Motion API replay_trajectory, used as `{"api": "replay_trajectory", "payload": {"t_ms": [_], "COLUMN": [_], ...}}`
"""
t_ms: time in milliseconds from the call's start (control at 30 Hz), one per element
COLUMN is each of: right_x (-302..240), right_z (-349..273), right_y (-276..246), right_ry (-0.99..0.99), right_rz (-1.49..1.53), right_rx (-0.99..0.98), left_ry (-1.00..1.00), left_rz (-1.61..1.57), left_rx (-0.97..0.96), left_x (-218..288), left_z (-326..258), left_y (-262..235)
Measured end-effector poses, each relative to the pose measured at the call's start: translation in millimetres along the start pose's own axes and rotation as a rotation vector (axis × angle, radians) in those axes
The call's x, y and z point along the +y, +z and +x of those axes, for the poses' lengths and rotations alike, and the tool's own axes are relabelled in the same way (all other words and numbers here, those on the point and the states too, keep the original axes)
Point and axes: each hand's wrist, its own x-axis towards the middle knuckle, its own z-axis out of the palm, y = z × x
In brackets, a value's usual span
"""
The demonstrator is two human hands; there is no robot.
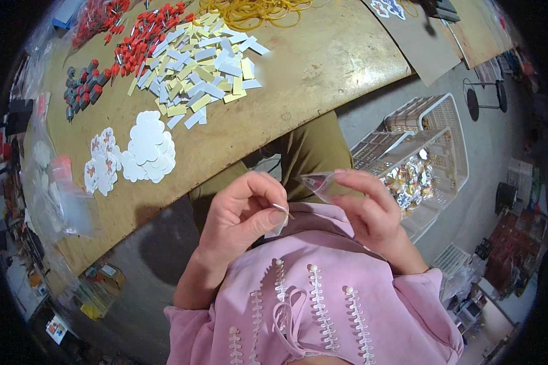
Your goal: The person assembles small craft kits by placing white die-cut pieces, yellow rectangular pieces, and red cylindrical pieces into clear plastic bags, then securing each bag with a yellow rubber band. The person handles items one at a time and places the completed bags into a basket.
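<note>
Over my lap, my left hand [240, 213] is closed, its thumb and forefinger pinching small, thin white pieces [278, 227] that look like paper or card. To its right, my right hand [371, 210] grips a small clear plastic bag [318, 184] by one edge. The bag's pointed corner reaches toward my left hand, apart from the white pieces. On the table's near left lie a stack of white cloud-shaped cutouts [149, 149] and a smaller stack of printed cutouts [103, 161].
The worn table [329, 73] carries a heap of white and yellow strips [201, 67], red-and-metal parts [146, 39], grey-and-red blocks [82, 88] and yellow rubber bands [256, 12]. Clear bags [73, 207] lie at its left edge. White plastic crates [460, 143], one with colourful cutouts [408, 182], stand at right.
</note>
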Motion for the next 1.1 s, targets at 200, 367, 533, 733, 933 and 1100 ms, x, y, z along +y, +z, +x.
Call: {"api": "replay_trajectory", "payload": {"t_ms": [200,367,533,733,933,1100], "right_x": [-11.8,-5.4,-6.9,1.8,-2.1,-0.8], "right_z": [21.5,39.5,60.4,75.5,76.9,72.7], "right_y": [-18.9,-13.7,-12.9,-6.4,-1.3,-0.5], "right_ry": [0.209,0.289,0.455,0.576,0.566,0.502], "right_rz": [0.149,0.447,0.655,0.815,0.737,0.718], "right_rx": [0.041,0.127,0.154,0.104,0.066,0.018], "left_ry": [-0.204,-0.128,-0.129,-0.067,-0.031,0.008], "left_rz": [-0.397,-0.324,-0.094,-0.073,0.078,-0.035], "left_rx": [0.005,-0.092,-0.010,-0.010,0.050,0.053], "left_x": [-52.4,-46.1,-44.0,-37.6,-37.7,-43.4], "left_z": [-10.3,0.6,13.5,17.4,16.3,13.0], "left_y": [-44.9,-52.4,-46.6,-30.1,-28.0,-32.5]}}
